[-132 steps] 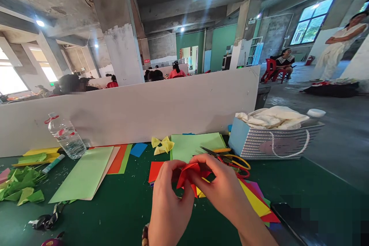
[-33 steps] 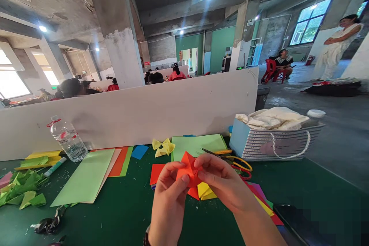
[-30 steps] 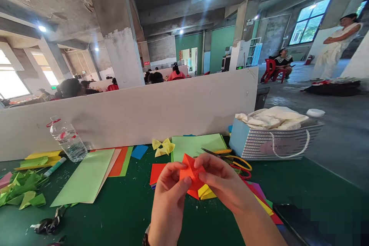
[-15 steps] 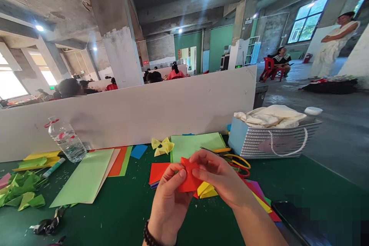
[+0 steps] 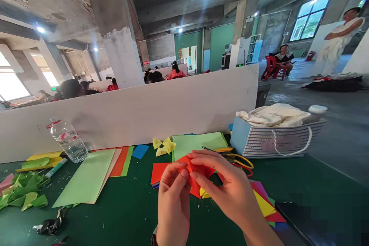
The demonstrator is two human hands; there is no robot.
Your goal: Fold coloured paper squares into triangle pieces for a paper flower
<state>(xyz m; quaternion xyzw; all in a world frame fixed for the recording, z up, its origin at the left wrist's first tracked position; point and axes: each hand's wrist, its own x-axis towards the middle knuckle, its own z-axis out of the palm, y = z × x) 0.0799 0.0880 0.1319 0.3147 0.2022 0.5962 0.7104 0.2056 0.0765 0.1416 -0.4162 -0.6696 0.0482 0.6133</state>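
Note:
A folded red paper [image 5: 193, 169] is held up between both hands above the green table. My left hand [image 5: 175, 190] pinches its left side between thumb and fingers. On the right side, my right hand [image 5: 220, 178] grips it with thumb below and fingers over the top edge. Behind the hands lie a stack of red paper squares [image 5: 158, 172] and a folded yellow piece [image 5: 205, 193], partly hidden. Yellow-handled scissors [image 5: 243, 159] rest just beyond my right hand, and a folded yellow shape [image 5: 163, 147] sits farther back.
A water bottle [image 5: 68, 142] leans at the left by a white partition [image 5: 129, 119]. Green scraps [image 5: 24, 188] and light green sheets [image 5: 86, 177] lie left. A striped bag [image 5: 276, 138] stands right, near a dark phone [image 5: 300, 223]. People are beyond the partition.
The red paper has turned and shows more of its folds on the right. My right hand's fingers have spread over its top, and my left hand has moved slightly right.

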